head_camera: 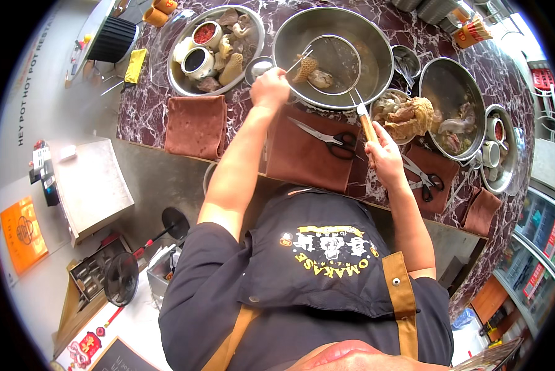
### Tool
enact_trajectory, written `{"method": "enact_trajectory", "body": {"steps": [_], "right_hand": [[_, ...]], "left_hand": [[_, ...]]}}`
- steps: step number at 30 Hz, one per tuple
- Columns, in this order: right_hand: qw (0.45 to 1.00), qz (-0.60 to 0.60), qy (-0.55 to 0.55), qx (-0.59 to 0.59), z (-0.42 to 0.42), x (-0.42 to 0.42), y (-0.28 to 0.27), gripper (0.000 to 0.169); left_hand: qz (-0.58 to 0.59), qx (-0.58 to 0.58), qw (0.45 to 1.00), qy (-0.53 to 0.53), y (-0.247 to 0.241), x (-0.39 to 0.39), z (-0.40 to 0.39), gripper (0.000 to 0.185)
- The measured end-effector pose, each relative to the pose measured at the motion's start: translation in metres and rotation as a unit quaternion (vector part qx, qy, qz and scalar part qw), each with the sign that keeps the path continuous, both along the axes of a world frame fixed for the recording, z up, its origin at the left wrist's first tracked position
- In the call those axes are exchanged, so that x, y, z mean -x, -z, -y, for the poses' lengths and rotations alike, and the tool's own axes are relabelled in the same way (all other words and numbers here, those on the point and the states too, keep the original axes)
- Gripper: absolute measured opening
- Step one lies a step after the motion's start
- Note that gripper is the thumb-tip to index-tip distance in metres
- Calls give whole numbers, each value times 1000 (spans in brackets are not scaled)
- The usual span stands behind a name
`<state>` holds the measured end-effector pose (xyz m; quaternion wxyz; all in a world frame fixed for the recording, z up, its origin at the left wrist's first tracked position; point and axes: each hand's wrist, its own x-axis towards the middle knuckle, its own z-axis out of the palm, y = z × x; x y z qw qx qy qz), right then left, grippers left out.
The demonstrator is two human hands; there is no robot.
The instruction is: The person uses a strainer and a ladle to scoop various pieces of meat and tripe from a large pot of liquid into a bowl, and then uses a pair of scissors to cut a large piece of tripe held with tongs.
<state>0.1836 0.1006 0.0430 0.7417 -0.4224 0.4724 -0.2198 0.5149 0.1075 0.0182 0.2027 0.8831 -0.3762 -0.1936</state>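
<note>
My left hand (pixel 270 88) grips a thin two-pronged metal tool (pixel 300 59), perhaps a meat fork, over the near left rim of a large steel pot (pixel 279 79) of broth. Its prongs reach a piece of honeycomb tripe (pixel 306 68). In my right hand (pixel 385 150) is the wooden handle of a round wire skimmer (pixel 360 62), whose mesh lies inside the pot. The tripe and a pale rounded piece of meat (pixel 321 79) are over the mesh. Black-handled scissors (pixel 323 136) lie on a brown cloth (pixel 300 160) between my forearms.
Left of the pot stands a steel tray (pixel 171 69) of offal and sauce cups; a ladle (pixel 260 69) sits between them. A bowl of cooked offal (pixel 398 113) and a second pot (pixel 479 134) are at right. More scissors (pixel 423 178) lie on another cloth near the marble table's edge.
</note>
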Motion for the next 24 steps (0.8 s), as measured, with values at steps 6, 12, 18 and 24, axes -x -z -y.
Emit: {"method": "enact_trajectory", "body": {"steps": [6,12,18,24], "right_hand": [[1000,-14,-13,8,-2,0,-2,60],[998,-33,-23,45,-17,-2,-8,59],[1000,25,15,-8,-16,6,-2,61],[999,22,26,-16,-19,1,-5,61]], "left_hand": [[116,-186,972,84,-33,-12,4,31],[-53,-36,997,42,30,-11,13,31],[-365,245,898,-33,70,-11,-17,18],[-524,350,769,-107,35,-27,-52,17]]}}
